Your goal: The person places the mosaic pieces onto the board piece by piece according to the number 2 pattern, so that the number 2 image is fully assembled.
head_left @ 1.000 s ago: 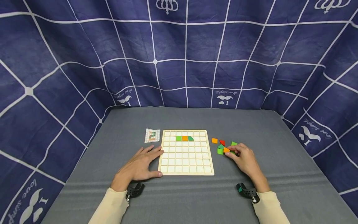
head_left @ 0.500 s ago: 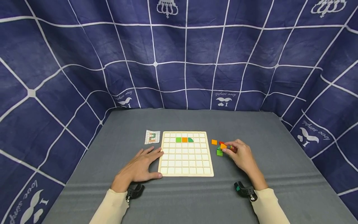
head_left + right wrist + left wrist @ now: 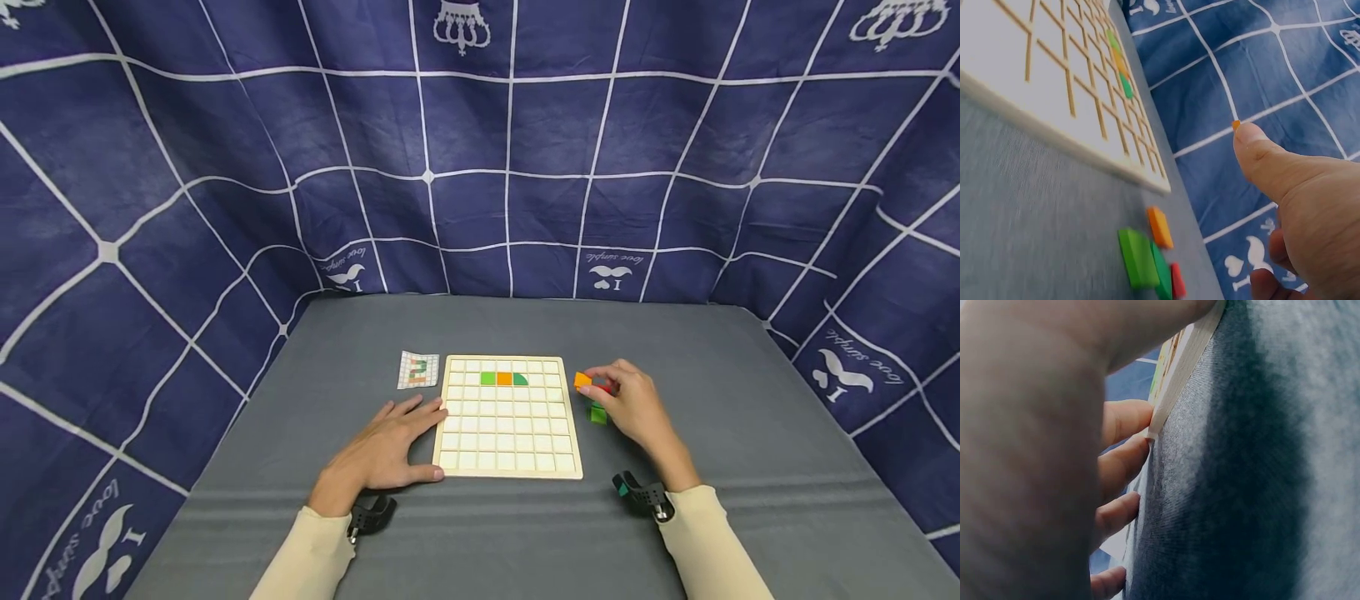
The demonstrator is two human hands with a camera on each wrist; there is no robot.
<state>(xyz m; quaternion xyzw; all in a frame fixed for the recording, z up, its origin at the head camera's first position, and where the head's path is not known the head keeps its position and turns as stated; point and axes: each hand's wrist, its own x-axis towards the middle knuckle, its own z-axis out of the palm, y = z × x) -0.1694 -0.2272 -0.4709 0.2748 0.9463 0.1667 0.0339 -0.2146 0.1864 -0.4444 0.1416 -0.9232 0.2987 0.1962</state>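
Note:
My left hand (image 3: pixel 390 450) lies along the left edge of the pale gridded board (image 3: pixel 507 477). Its fingers are spread, with thumb and fingertips at the board's rim, as the left wrist view also shows. To the right of the board my right hand (image 3: pixel 630 400) pinches an orange square tile (image 3: pixel 1235 125) between thumb and fingers, raised over the other tiles. Below it on the cloth lie a second orange tile (image 3: pixel 1160 226), a light green tile (image 3: pixel 1138 257), a dark green piece (image 3: pixel 1161 272) and a red piece (image 3: pixel 1177 281). The hand partly hides this group in the head view.
In the board's second row sit a light green square (image 3: pixel 488 378), an orange square (image 3: pixel 504 378) and a dark green rounded piece (image 3: pixel 520 379). A small printed pattern card (image 3: pixel 417 370) lies left of the board. Blue checked curtain (image 3: pixel 480 208) surrounds the grey table (image 3: pixel 510 542).
My right hand has lifted the orange tile from the pile and carried it left, toward the board's upper right. My left hand has stayed at the board. The view has shifted slightly.

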